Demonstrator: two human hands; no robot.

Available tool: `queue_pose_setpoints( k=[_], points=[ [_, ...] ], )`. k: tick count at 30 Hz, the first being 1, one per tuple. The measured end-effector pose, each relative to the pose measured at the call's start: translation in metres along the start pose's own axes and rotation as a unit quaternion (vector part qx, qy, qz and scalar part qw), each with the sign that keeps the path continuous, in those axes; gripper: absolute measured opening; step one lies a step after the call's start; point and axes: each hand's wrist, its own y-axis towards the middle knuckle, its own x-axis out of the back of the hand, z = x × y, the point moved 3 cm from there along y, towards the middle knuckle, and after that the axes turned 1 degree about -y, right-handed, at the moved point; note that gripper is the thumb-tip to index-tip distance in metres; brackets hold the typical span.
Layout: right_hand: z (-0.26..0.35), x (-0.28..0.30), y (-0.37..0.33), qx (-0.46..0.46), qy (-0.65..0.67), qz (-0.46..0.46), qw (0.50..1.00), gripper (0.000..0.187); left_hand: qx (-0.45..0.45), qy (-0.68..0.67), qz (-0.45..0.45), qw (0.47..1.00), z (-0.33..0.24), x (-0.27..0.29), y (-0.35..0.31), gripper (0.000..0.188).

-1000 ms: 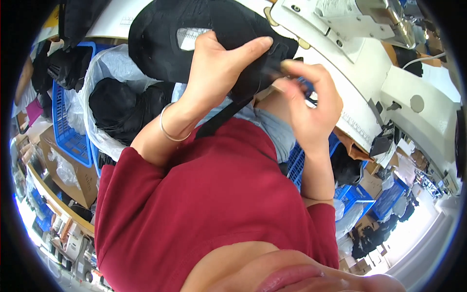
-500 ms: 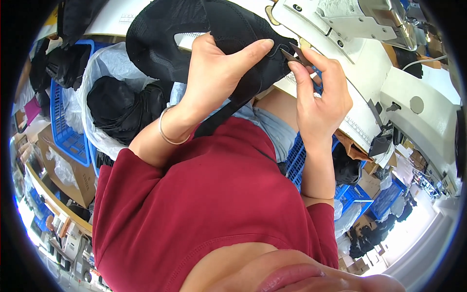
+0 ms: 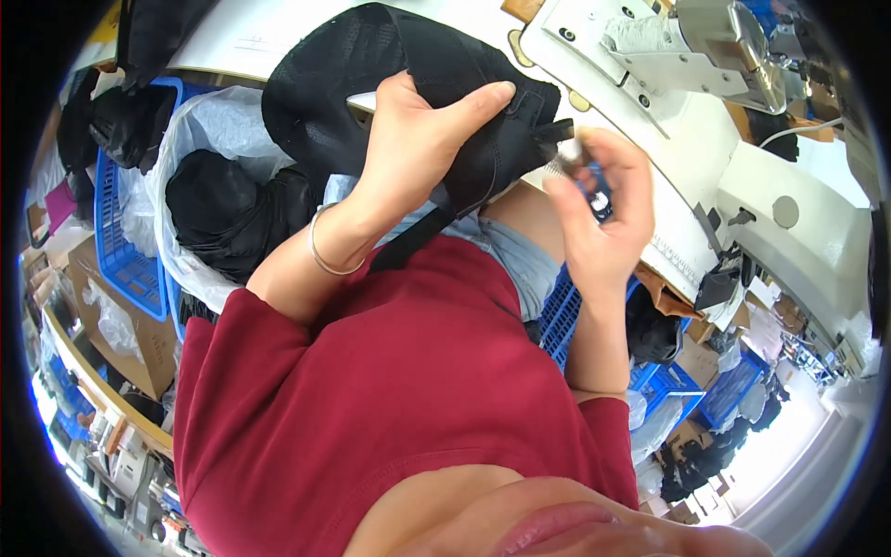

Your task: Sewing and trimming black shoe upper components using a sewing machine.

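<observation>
A black sewn fabric piece [image 3: 343, 56] with mesh panels and a cut-out opening is held up over the table edge. My left hand [image 3: 418, 130] grips it at the opening, thumb stretched flat across the top and the other fingers hidden beneath. My right hand [image 3: 608, 200] is closed round small thread snips [image 3: 599, 190] with blue on the handle; motion blurs their metal part. The snips are close by the piece's right end, where a short black tab [image 3: 557, 131] sticks out. A black strap [image 3: 413, 237] hangs from the piece toward my lap.
A white industrial sewing machine [image 3: 752, 176] stands on the white table [image 3: 218, 46] to the right. At my left, a plastic-lined bin holds a black fabric bundle [image 3: 218, 200], beside a blue crate [image 3: 130, 232]. More blue crates [image 3: 668, 385] stand at lower right.
The snips have moved off the stitched spot on the fabric and turned downward with my right hand. The fabric piece has shifted slightly right, and the tab at its end now sticks out.
</observation>
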Motion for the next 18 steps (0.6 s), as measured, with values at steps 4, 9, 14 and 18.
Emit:
queue_pose_setpoints(
  k=[4, 9, 14, 18],
  points=[
    [0.006, 0.020, -0.039, -0.057, 0.521, 0.054, 0.850, 0.020, -0.004, -0.054, -0.005, 0.999, -0.005, 0.001, -0.001, 0.016],
    [0.075, 0.015, -0.060, 0.167, 0.677, 0.363, 0.618, 0.047, 0.027, -0.101, -0.008, 0.995, -0.011, -0.006, 0.000, 0.015],
    [0.079, 0.022, -0.072, 0.299, 0.589, 0.421, 0.622, 0.027, 0.016, -0.142, -0.013, 0.990, -0.022, -0.007, -0.004, 0.015],
    [0.079, 0.027, -0.078, 0.310, 0.560, 0.424, 0.640, 0.023, 0.007, -0.131, -0.004, 0.991, -0.022, -0.005, -0.004, 0.017]
  ],
)
